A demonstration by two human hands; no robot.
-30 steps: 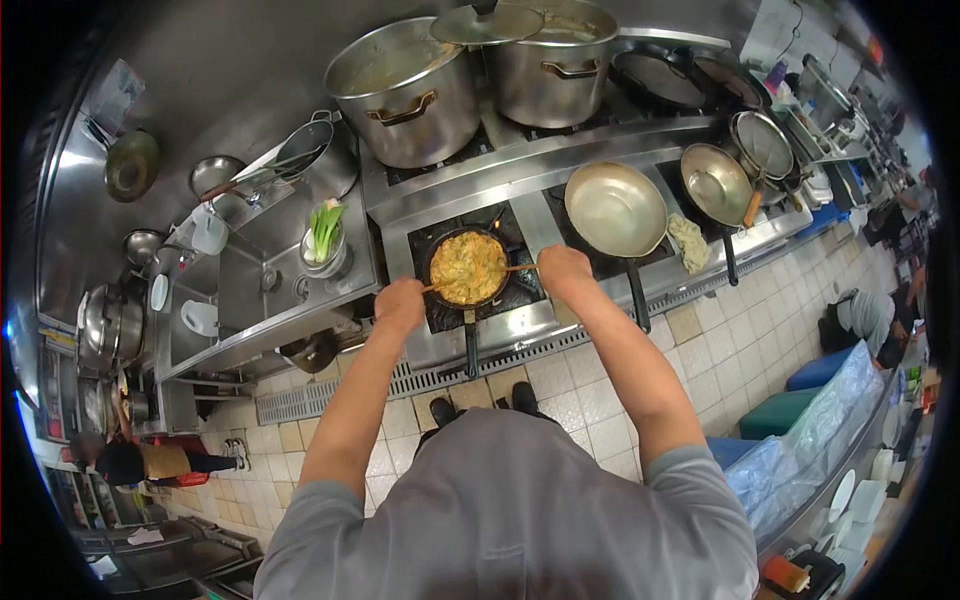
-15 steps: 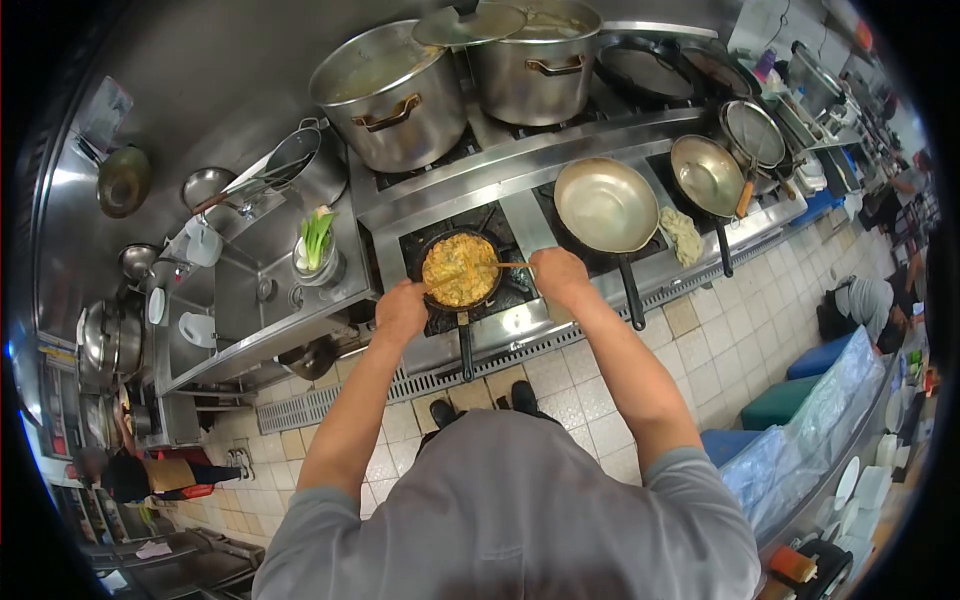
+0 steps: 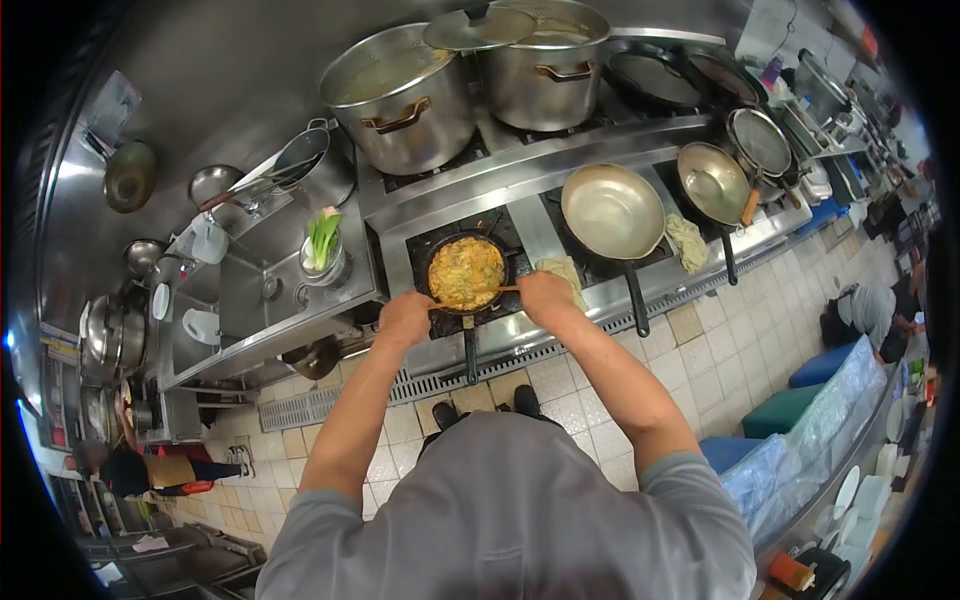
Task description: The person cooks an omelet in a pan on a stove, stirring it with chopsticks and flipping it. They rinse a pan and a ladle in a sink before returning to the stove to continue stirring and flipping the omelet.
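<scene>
A small black frying pan (image 3: 470, 350) stands on the near burner, its handle pointing toward me. Inside lies a lumpy yellow, egg-like mixture (image 3: 466, 272) with darker bits. At the pan's left front, my left hand (image 3: 405, 318) is closed around a thin wooden utensil (image 3: 438, 306) reaching to the rim. From the right side, my right hand (image 3: 548, 298) grips a second thin wooden utensil (image 3: 507, 289), whose tip meets the food. The working ends are too small or covered to make out. Beside my right hand is a pale folded cloth (image 3: 562, 272).
Right of the hands sit a wide frying pan (image 3: 612, 210) and a smaller pan (image 3: 712, 180), handles jutting over the stove edge. Two large stockpots (image 3: 400, 120) stand behind. Leeks (image 3: 323, 240) rise from a container by the sink (image 3: 265, 260). Other people are at both sides.
Both hands have come slightly nearer to me, with the utensils now at the pan's near part. The folded cloth beside my right hand shows more. The mixture's surface looks rearranged.
</scene>
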